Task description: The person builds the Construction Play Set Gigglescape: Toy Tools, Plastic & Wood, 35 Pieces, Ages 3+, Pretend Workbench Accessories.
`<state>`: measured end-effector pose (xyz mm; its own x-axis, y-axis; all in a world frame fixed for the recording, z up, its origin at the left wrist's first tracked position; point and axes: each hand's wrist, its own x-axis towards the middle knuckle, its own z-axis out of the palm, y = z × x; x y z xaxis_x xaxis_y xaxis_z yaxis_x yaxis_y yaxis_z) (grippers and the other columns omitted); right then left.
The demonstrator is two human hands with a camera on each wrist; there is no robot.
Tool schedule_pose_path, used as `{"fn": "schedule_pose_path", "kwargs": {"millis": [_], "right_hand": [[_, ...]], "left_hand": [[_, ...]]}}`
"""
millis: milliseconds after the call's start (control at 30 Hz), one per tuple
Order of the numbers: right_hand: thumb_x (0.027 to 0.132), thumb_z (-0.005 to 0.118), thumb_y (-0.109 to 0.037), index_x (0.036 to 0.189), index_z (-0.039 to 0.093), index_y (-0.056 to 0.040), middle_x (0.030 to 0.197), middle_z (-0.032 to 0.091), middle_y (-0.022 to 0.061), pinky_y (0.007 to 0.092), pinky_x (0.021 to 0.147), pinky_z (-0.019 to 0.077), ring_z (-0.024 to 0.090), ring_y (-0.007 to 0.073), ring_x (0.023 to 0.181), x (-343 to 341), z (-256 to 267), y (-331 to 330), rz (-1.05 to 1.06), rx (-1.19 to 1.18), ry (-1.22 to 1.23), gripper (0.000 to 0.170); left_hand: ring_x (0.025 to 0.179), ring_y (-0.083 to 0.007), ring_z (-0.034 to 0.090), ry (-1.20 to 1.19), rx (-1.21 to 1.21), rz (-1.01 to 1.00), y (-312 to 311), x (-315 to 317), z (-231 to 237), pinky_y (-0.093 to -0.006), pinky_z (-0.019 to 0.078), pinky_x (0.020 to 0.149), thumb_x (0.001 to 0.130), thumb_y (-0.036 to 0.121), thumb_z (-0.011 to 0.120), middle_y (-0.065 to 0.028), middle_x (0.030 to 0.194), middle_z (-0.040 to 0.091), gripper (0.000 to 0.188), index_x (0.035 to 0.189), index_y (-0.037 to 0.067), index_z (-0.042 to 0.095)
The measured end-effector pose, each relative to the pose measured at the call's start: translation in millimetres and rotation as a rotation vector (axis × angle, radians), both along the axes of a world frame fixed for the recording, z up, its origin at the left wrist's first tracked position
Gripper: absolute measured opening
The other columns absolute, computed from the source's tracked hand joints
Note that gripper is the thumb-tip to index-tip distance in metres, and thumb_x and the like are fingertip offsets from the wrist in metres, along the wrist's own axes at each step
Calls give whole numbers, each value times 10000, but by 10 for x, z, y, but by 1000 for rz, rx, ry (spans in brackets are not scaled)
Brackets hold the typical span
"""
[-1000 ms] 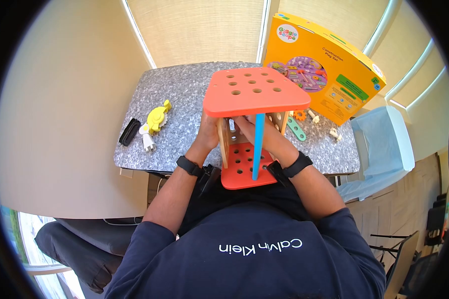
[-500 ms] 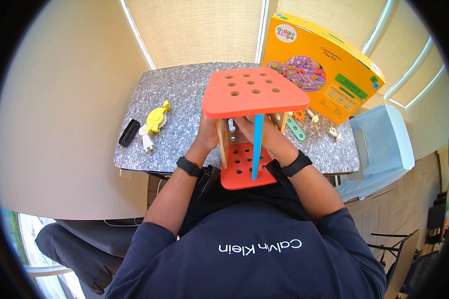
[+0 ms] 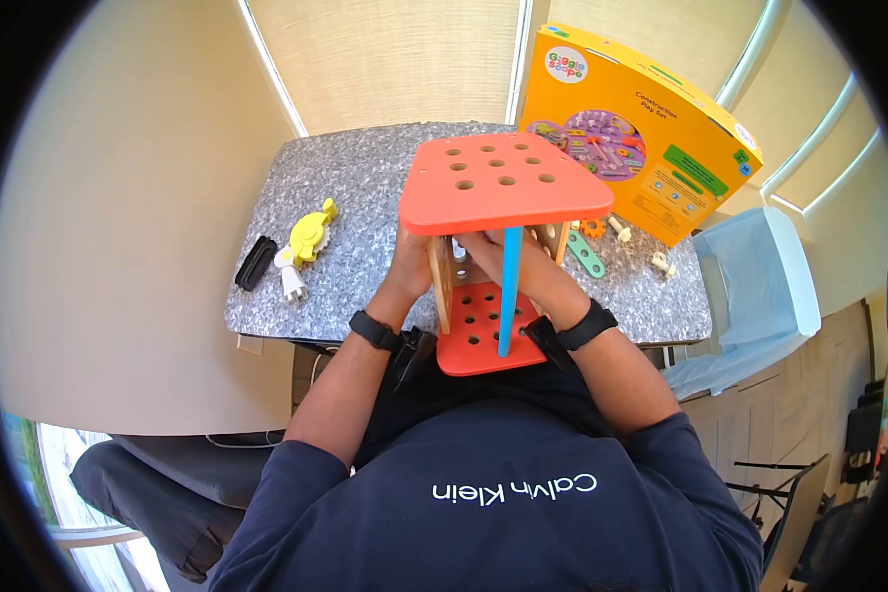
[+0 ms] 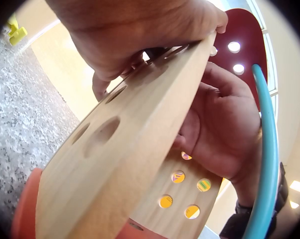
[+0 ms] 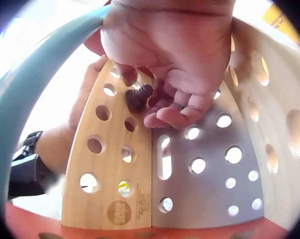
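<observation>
The toy box has a red holed top (image 3: 503,183), a red base (image 3: 474,314), wooden side panels and a blue rod (image 3: 510,291). My left hand (image 3: 411,264) grips a wooden side panel (image 4: 110,139) near its upper edge, from outside. Inside the box, my right hand (image 5: 172,55) has its fingers and thumb curled round a small dark threaded piece (image 5: 137,97), close to that panel's holes. Whether the piece sits in a hole cannot be told. In the head view the red top hides most fingers.
On the speckled table (image 3: 355,168) lie a yellow and white toy (image 3: 309,237) and a black case (image 3: 257,263) at left, with a green strip (image 3: 587,257), an orange gear (image 3: 592,228) and pale bolts (image 3: 663,264) at right. Behind stands a yellow box (image 3: 651,128); a blue-lined bin (image 3: 760,296) is beside the table.
</observation>
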<state>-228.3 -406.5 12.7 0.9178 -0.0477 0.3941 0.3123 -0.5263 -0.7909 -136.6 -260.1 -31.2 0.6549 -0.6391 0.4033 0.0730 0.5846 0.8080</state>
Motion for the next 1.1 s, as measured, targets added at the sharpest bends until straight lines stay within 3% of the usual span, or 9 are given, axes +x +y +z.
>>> {"fn": "schedule_pose_path", "kwargs": {"millis": [367,567,633,700,767,800,867,967,1100], "right_hand": [[1073,577,-167,1201,666,17,1029,718,93,353,827,559,693,189,956,-50,61,17,-7,-54,48,241],[1085,567,-206,1193,661,17,996,702,86,352,805,557,678,183,904,-68,10,39,-51,-99,21,266],[1093,561,-245,1214,674,-1,1024,703,76,328,772,560,680,152,917,-71,73,50,-58,21,181,295],[1099,552,-275,1180,679,-6,977,696,63,316,731,556,673,136,877,-44,-15,39,-23,34,99,308],[1106,542,-305,1146,683,-11,930,688,51,304,690,553,666,120,838,-42,-44,54,14,48,18,328],[1110,532,-331,1103,677,-18,879,673,39,290,665,542,650,112,796,-53,-56,67,8,70,44,345],[1114,522,-357,1059,671,-25,828,658,28,276,639,531,633,103,755,-57,-44,71,1,92,71,368],[1118,499,-391,1009,655,-29,783,640,22,267,630,526,615,101,709,-43,-2,42,7,119,158,409],[1103,511,-402,982,657,-34,780,645,22,262,609,526,610,100,684,-86,71,57,58,225,242,413]], "left_hand": [[1183,-174,625,82,78,23,52,-37,-46,-357,539,956,1012,555,616,-79,1300,628,648,1383,30,546],[1202,-182,622,75,15,-41,32,13,-97,-373,538,988,998,576,629,-87,1301,626,685,1399,29,531],[1203,-182,624,102,28,-42,48,-36,-49,-372,556,963,1000,565,629,-87,1305,624,678,1402,29,528],[1204,-181,626,129,40,-38,36,-44,-46,-370,575,938,1002,555,629,-88,1308,622,671,1405,29,525],[1080,-209,697,78,-42,-8,3,-15,-72,-364,629,790,1000,531,635,-122,1262,642,646,1379,19,527],[1080,-209,697,79,-43,-7,13,-12,-90,-364,629,790,1000,531,635,-122,1262,642,646,1379,19,527],[890,-231,742,80,4,-30,30,-57,-9,-364,636,633,988,529,647,-142,1126,683,628,1329,13,536],[739,-243,736,127,-7,-119,28,-23,-50,-364,622,576,975,543,665,-147,990,701,630,1285,9,540],[716,-240,732,143,-9,-118,26,-59,-33,-357,620,578,965,567,675,-142,945,704,652,1273,7,542]]}}
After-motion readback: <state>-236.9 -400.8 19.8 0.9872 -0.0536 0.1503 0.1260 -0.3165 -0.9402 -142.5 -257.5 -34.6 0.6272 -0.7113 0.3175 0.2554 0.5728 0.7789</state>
